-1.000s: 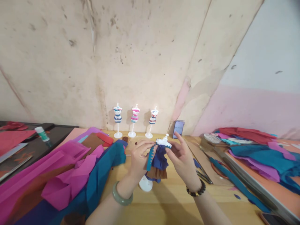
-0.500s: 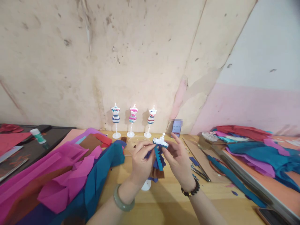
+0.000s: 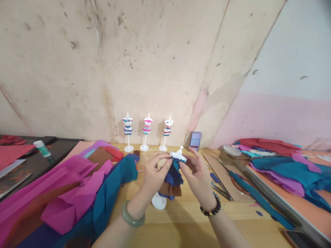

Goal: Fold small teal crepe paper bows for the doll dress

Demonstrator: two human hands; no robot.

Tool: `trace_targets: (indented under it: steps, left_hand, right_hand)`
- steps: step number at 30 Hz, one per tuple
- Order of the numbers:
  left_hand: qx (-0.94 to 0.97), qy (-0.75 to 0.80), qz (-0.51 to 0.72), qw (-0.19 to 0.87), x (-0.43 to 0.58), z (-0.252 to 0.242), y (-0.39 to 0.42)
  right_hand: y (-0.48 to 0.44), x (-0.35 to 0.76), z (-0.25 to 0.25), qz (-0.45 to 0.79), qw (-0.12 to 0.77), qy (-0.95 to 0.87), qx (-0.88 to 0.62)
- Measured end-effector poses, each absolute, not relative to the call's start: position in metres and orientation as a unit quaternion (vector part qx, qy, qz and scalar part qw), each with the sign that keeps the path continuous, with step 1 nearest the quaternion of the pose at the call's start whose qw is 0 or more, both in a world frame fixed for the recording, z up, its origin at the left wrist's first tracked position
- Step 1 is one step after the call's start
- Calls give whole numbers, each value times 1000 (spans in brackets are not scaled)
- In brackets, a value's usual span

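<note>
Set between both hands: one miniature dress form [image 3: 178, 156], with the left hand [image 3: 156, 168] at its 9 o'clock and the right hand [image 3: 195, 172] at its 3 o'clock. Half-curled on the left, thumb and fingertips nearly together at the bust's edge; impossible to say whether on form or paper. Loosely cupped on the right, thumb against the bust, index finger raised, with hold of the form's side.

Tilted, neck knob toward 1 o'clock, round white base [image 3: 159, 201] toward 7. White across the shoulders, teal just beneath, then a layered skirt: dark blue ruffle [image 3: 173, 178], brown tier [image 3: 172, 189], more blue below.

Around it on the table [image 3: 181, 234], by the same clock: three more dress forms, upright at 10 [image 3: 128, 127], 11 [image 3: 147, 126] and 12 [image 3: 168, 128], white with coloured bands. One propped phone [image 3: 194, 142] at 1. One pair of orange-handled scissors [image 3: 233, 179] at 3, partly under one teal strip [image 3: 263, 201]. Slim metal tools [image 3: 222, 192] nearer, number unclear. Between 8 and 9, heaped magenta paper [image 3: 69, 206] and teal paper [image 3: 115, 187], too overlapped to count. Beyond, one glue stick [image 3: 42, 149] at 9.
</note>
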State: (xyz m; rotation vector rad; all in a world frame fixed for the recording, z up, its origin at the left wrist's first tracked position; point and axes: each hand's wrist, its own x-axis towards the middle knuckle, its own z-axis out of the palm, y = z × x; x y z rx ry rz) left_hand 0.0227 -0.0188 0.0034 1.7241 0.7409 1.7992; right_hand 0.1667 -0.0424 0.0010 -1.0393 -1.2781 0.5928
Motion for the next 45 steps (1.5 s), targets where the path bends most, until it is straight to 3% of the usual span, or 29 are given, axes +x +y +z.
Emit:
trace_targets:
  steps: [4, 11, 15, 22, 37, 45]
  left_hand:
    - [558, 275, 656, 427, 21, 0, -10]
    - [580, 218, 575, 534, 9, 4, -5]
    - [606, 227, 545, 532, 3, 10, -7]
    - [617, 226, 564, 500, 2, 7, -6]
    - [702, 200, 508, 458, -3, 4, -7]
    - [663, 194, 521, 501, 1, 5, -9]
  right_hand:
    - [-44, 169, 0, 268, 629, -566, -460]
    - [-48, 173, 3, 292, 583, -597, -466]
    - [-47, 174, 4, 285, 567, -620, -461]
    - [-49, 169, 5, 188, 614, -605, -471]
    - [-52, 172, 5, 282, 644, -557, -442]
    - [-42, 185, 10, 225, 592, -630, -450]
